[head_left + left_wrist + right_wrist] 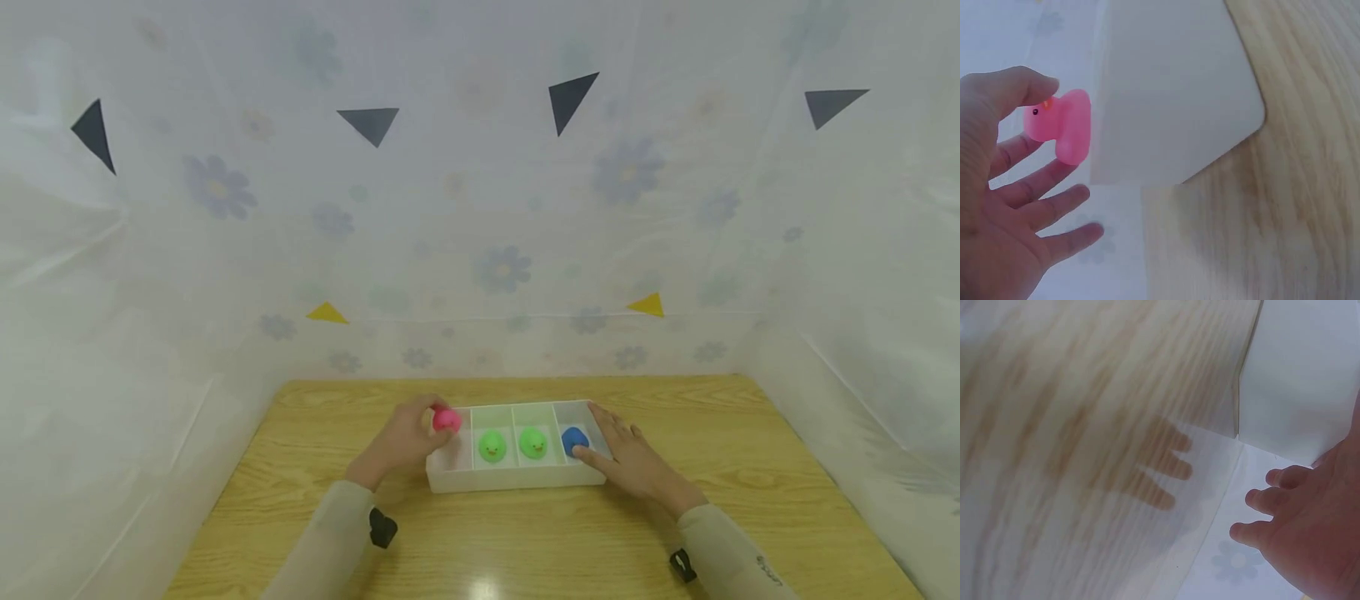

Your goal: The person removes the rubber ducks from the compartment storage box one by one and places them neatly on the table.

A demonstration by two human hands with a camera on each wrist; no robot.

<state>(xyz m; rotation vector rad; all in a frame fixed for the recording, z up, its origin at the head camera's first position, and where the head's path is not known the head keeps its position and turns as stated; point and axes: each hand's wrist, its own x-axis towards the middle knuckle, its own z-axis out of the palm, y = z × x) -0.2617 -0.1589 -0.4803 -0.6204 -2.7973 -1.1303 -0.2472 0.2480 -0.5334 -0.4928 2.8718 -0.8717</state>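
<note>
A white box (516, 478) with several compartments in a row stands on the table. At its left end my left hand (401, 435) pinches a pink rubber duck (1074, 128) between thumb and fingers, above the leftmost compartment and near the rim. Two green rubber ducks (492, 447) sit in the middle compartments, one in each. In the rightmost compartment is a blue rounded toy (574, 438), its face not visible. My right hand (636, 463) rests along the box's right end with fingers extended; its thumb reaches over the rim to the blue toy.
The wood-grain table (337, 467) is enclosed on the back and sides by a pale flowered sheet (450, 233). Dark triangles (371, 125) and yellow triangles (648, 305) are on the sheet. A black strap piece (382, 527) shows at the left wrist.
</note>
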